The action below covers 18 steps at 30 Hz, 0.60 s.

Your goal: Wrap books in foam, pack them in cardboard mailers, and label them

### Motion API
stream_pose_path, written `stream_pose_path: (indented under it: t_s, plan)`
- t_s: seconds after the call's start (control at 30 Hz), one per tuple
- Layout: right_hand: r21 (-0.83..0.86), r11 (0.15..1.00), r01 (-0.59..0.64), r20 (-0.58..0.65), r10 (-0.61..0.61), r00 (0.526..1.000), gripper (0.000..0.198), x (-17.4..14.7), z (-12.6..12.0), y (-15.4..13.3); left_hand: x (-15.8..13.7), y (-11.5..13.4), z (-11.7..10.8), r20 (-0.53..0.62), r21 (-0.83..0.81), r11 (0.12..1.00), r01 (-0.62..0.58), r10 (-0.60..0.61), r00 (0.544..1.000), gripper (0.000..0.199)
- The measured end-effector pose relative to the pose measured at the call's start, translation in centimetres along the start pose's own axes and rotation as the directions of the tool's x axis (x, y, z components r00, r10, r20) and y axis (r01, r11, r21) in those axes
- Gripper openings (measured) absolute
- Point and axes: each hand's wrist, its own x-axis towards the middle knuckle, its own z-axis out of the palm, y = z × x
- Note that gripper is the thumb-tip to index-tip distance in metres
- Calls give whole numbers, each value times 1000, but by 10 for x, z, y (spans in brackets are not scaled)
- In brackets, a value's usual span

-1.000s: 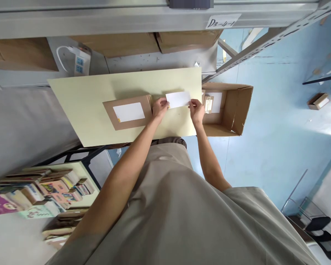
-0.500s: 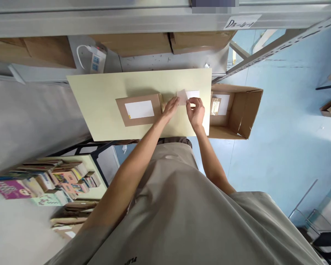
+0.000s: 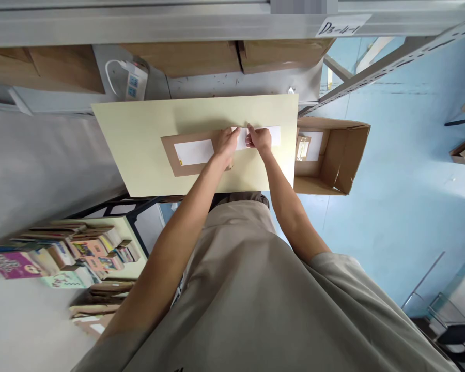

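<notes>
A flat brown cardboard parcel with a white label on its top lies on the pale yellow board. My left hand is over the parcel's right end, closed on the left edge of a small white slip. My right hand has its fingers curled at the slip's right edge. Another white paper lies on the board, partly hidden behind my right hand.
Right of the board stands an open cardboard box with a labelled parcel inside. Behind, a grey metal shelf holds cartons and a power strip. Stacked books are at lower left.
Both hands have moved left and slightly away from me with the slip, my left hand now covering the parcel's right end. The slip's pinkish-grey face has given way to white.
</notes>
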Motion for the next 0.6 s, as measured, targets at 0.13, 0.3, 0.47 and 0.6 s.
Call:
stream_pose_path:
  t_s: [0.13, 0.3, 0.47, 0.6]
  plan:
    - [22, 999, -41, -10, 41, 999, 56, 1, 5, 5, 2, 0, 3, -96, 18, 998, 67, -65, 993, 51]
    - [42, 998, -44, 29, 43, 999, 59, 2, 0, 7, 0, 2, 4, -162, 16, 999, 37, -34, 986, 61]
    - [28, 999, -23, 23, 23, 999, 63, 4, 1, 7, -3, 13, 3, -133, -29, 999, 13, -17, 991, 64]
    - [-31, 1000, -2, 2, 2, 1000, 62, 3, 2, 9, -3, 19, 1, -143, -34, 999, 17, -21, 989, 65]
